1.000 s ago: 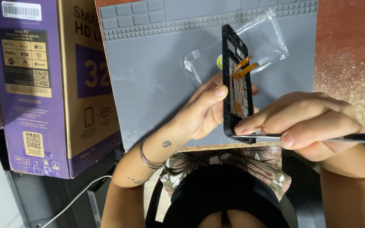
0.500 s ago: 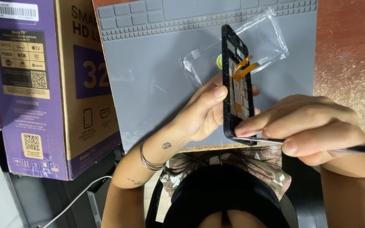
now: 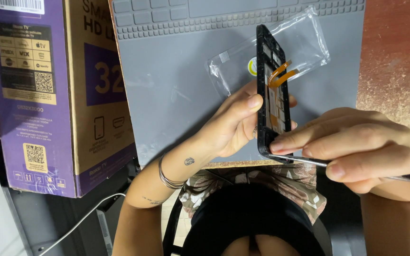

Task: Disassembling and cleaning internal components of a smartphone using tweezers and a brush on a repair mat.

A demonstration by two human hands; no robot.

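Fingers of the right hand are curled tight around a thin metal tool, pinching its shaft while the tip meets the lower corner of the phone frame. The left hand holds that black frame from the side, thumb along its left edge and the other fingers wrapped behind it, so it stands on edge above the near rim of the mat. Orange flex cables curl out of the frame's open back.

Compared with half a second earlier, the right hand has slid slightly to the left, so the forefinger now presses on the frame's bottom edge, and the tool lies a little flatter; the frame and the left hand have hardly moved.

Below the hands, nearest the camera, a floral garment shows at the table edge. Farther off, a clear plastic bag lies on the grey work mat, partly behind the frame; a round yellow and white sticker shows on it, but the frame hides whether anything else is inside. The mat's ridged tray section runs along its far edge. Bare reddish tabletop lies to the right, and a large purple and tan cardboard box stands against the mat's left side, well clear of the hands.
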